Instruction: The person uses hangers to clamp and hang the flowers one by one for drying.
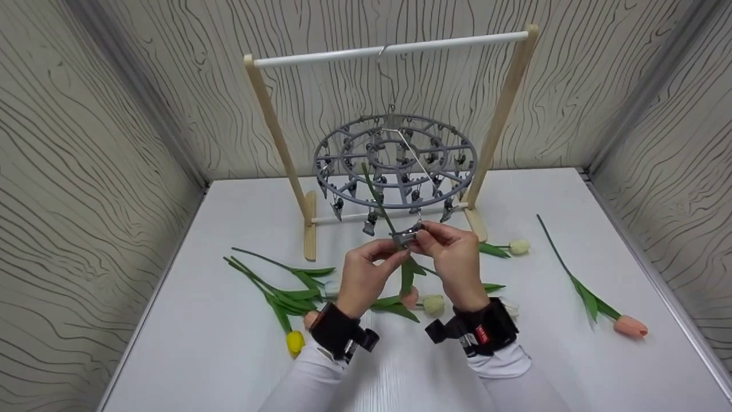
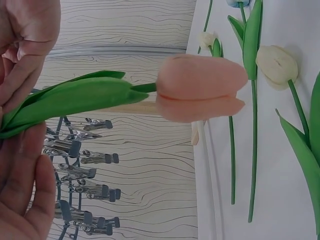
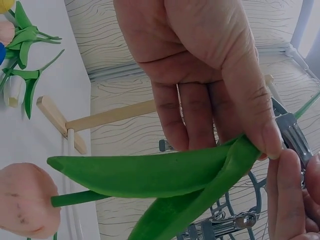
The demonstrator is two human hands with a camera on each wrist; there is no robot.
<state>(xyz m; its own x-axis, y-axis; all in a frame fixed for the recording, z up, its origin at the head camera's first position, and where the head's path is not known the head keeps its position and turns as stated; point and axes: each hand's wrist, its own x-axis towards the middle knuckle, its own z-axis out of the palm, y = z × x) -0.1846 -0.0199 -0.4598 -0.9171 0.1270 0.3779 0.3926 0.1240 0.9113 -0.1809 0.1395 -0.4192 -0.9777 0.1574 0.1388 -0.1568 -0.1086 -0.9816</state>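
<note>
My left hand [image 1: 366,274] pinches the green stem of a pink tulip [image 1: 409,298], which hangs flower down with its stem end pointing up. In the left wrist view its pink bloom [image 2: 200,87] and leaves [image 2: 75,100] show clearly. A small metal clip [image 1: 407,236] is at the stem, and my right hand [image 1: 457,263] pinches it between thumb and fingers. This clip hangs at the front of a round grey drying rack [image 1: 366,201]. Whether its jaws grip the stem is hidden by the fingers.
The rack hangs by a hook from the white bar [image 1: 320,55] of a wooden stand [image 1: 506,114]. More clips [image 1: 370,223] dangle around it. Loose tulips lie on the white table [image 1: 189,343]: a yellow one [image 1: 295,343] left, a pink one [image 1: 631,326] right, pale ones [image 1: 433,304] between.
</note>
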